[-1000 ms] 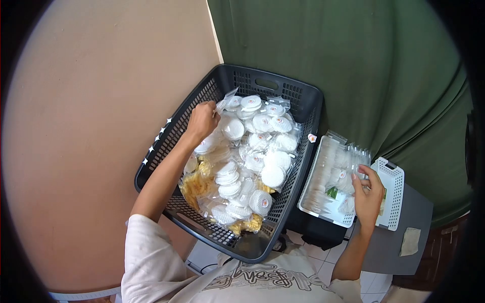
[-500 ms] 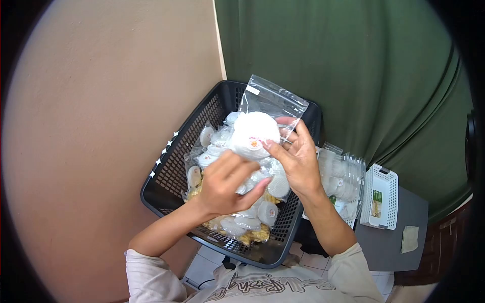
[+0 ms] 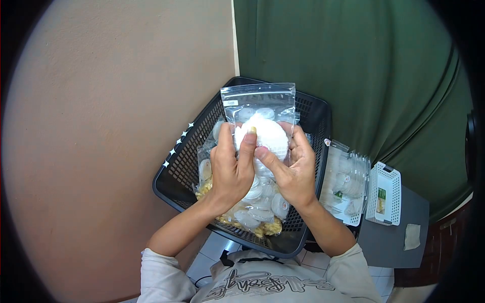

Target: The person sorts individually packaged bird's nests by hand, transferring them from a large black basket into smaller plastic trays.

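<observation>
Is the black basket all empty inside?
No, the black basket holds many clear packets of white round things, below the bag held in both hands.

A plain beige wall (image 3: 116, 126) fills the left side, meeting a dark green curtain (image 3: 353, 65) that hangs in folds on the right. Below lie pale floor tiles (image 3: 212, 255), and a grey worktop (image 3: 404, 237) stands at the lower right.

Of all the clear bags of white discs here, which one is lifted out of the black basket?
The clear zip bag of white discs, pinched between left hand and right hand above the black plastic basket; the others lie inside.
</observation>
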`<state>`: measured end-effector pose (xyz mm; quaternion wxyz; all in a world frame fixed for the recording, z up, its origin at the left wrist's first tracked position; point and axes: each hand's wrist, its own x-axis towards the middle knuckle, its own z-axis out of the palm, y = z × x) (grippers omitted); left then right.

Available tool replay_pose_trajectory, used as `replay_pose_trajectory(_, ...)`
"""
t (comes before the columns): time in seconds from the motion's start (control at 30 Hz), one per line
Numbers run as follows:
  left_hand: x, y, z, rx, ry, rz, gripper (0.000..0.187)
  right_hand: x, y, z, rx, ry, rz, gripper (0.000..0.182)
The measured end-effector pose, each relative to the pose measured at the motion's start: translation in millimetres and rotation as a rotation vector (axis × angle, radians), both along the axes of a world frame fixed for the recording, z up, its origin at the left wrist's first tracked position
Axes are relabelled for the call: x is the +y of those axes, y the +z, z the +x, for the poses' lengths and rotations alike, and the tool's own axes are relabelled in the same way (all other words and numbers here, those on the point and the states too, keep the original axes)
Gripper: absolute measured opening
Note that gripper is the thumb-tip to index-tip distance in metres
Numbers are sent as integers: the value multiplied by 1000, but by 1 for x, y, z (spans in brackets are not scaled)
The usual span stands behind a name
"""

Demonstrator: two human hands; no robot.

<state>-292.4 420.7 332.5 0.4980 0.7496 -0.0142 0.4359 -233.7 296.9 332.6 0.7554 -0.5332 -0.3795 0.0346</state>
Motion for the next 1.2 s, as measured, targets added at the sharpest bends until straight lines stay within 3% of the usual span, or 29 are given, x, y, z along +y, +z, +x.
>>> replay_pose_trajectory(0.2, -2, -2, -1, -15, 10, -15, 21, 9, -2, -5, 18, -76, 15, 33)
replay_pose_trajectory(0.33, 5, -14, 1, 44, -45, -185, 20, 7, -10, 2, 126, 47, 37, 37)
replay_pose_trajectory(0.47, 10, -9, -3, 64, -62, -198, 23, -7, -6, 3, 121, 150, -18, 44)
replay_pose_trajectory(0.57, 12, -2, -16, 300, -317, -178, 46, -19, -12, 21, 278, 306, 18, 49)
replay_pose_trajectory(0.73, 33, -9, -26, 328, -602, -258, 48, -39, -24, 22, 300, 255, -105, 46)
replay_pose_trajectory(0.8, 49, 4, -27, 513, -605, -13, 49, -45, -27, 22, 280, 239, -110, 42)
replay_pose_trajectory(0.83, 56, -4, -19, 364, -643, -164, 42, -45, -28, 21, 281, 240, -111, 42)
replay_pose_trajectory(0.97, 45, -1, -5, 201, -423, -423, 21, -45, -31, 14, 245, 284, -152, 38)
replay_pose_trajectory(1.03, 43, 1, -3, 156, -297, -185, 10, -46, -28, 14, 226, 294, -174, 38)
replay_pose_trajectory(1.2, 34, 11, -8, 178, -288, -141, 11, -53, -20, 19, 150, 320, -259, 37)
